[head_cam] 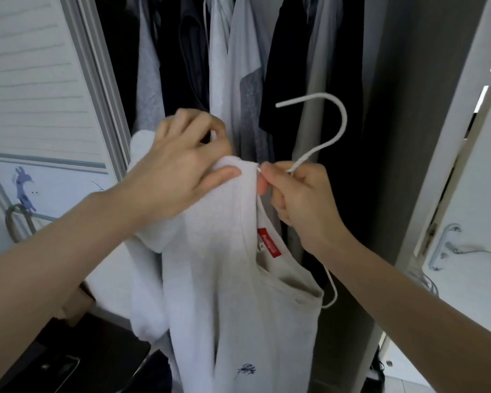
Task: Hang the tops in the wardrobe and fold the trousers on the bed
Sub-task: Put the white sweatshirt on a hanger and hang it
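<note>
A white top (238, 313) with a red neck label and a small blue print hangs in front of the open wardrobe (394, 137). My left hand (179, 168) grips the top's shoulder fabric, thumb lying over the neckline edge. My right hand (298, 194) holds the neck of a white wire hanger (328, 120), its hook sticking up and curving left. One hanger arm pokes out of the top's neck opening at the lower right; the other arm is hidden inside the fabric. No trousers or bed are in view.
Several dark, grey and white garments (238, 66) hang packed in the wardrobe behind the hanger. A white sliding door (40, 80) stands at the left, a white room door with a metal handle (454, 245) at the right. A dark surface (68, 361) lies low at the left.
</note>
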Motion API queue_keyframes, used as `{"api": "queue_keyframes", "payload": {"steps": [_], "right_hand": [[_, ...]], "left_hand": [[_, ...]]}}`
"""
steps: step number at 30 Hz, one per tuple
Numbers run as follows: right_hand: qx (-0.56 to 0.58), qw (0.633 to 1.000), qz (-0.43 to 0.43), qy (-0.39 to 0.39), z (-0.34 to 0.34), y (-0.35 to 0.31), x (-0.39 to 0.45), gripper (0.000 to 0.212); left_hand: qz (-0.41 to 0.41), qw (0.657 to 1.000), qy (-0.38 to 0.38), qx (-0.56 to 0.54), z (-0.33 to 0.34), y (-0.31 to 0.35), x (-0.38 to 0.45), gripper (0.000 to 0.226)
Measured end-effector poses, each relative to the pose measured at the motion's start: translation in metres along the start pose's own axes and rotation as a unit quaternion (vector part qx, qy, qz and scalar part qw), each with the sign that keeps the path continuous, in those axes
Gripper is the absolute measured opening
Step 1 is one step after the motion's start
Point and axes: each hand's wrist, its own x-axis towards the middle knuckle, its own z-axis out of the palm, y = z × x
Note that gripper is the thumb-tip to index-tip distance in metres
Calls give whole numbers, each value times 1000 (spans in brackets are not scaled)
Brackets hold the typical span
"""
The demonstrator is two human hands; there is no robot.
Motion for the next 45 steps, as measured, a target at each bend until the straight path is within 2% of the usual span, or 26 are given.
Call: {"api": "queue_keyframes", "payload": {"steps": [2, 4, 5, 6, 8, 10, 13, 14, 16, 17, 20, 24, 26, 27, 29, 32, 35, 37, 39, 41, 45], "right_hand": [[-40, 999, -8, 16, 1, -2, 4, 29], [-139, 989, -47, 32, -4, -4, 11, 12], [-216, 971, -86, 46, -9, -5, 14, 4], [-282, 947, -136, 75, -14, -5, 15, 9], [-291, 922, -235, 102, -23, 2, 6, 18], [-240, 930, -274, 42, -21, 15, -11, 19], [-291, 922, -237, -88, -5, 39, -32, 21], [-305, 926, -200, -100, -1, 45, -32, 26], [-269, 951, -124, -93, 3, 50, -30, 32], [-241, 959, -117, -91, 4, 49, -29, 32], [-206, 958, -182, -79, 5, 53, -33, 31], [-210, 968, -106, -86, 3, 71, -35, 34], [-202, 974, -42, -88, 10, 77, -27, 38], [-148, 984, 0, -102, 16, 75, -22, 36], [-70, 984, 52, -154, 26, 72, -13, 32], [-57, 958, 98, -264, 27, 76, -10, 32], [-176, 902, 93, -383, 9, 79, -14, 7], [-316, 844, 46, -431, -11, 85, -12, 18], [-441, 789, -18, -427, -37, 91, -6, 26], [-521, 760, -84, -380, -61, 93, 4, 27], [-557, 763, -146, -295, -88, 84, 20, 38]], "left_hand": [[-16, 1000, -8, -17, 3, -1, 2, 38], [-69, 997, -8, -24, 11, -4, -4, 42], [-96, 995, -6, -29, 15, -7, -8, 42], [-123, 991, -2, -48, 19, -11, -13, 39], [-196, 971, 19, -136, 23, -19, -19, 29], [-267, 934, 50, -234, 23, -23, -16, 35], [-315, 900, 93, -287, 19, -23, -8, 37], [-321, 893, 103, -298, 16, -23, -6, 37], [-332, 878, 115, -324, 12, -22, -3, 36], [-337, 874, 118, -330, 10, -23, -3, 36], [-360, 855, 131, -351, 7, -28, -8, 38], [-392, 812, 163, -401, 0, -32, -15, 46], [-386, 814, 158, -404, -5, -31, -14, 46], [-378, 820, 150, -403, -6, -29, -13, 45], [-362, 830, 138, -401, -10, -25, -12, 41], [-356, 830, 136, -407, -14, -28, -17, 38], [-369, 822, 156, -404, -18, -47, -35, 37], [-376, 833, 159, -374, -20, -66, -53, 44], [-387, 847, 152, -332, -23, -87, -73, 48], [-401, 861, 138, -281, -28, -107, -94, 49], [-370, 908, 58, -190, -33, -126, -122, 46]]}}
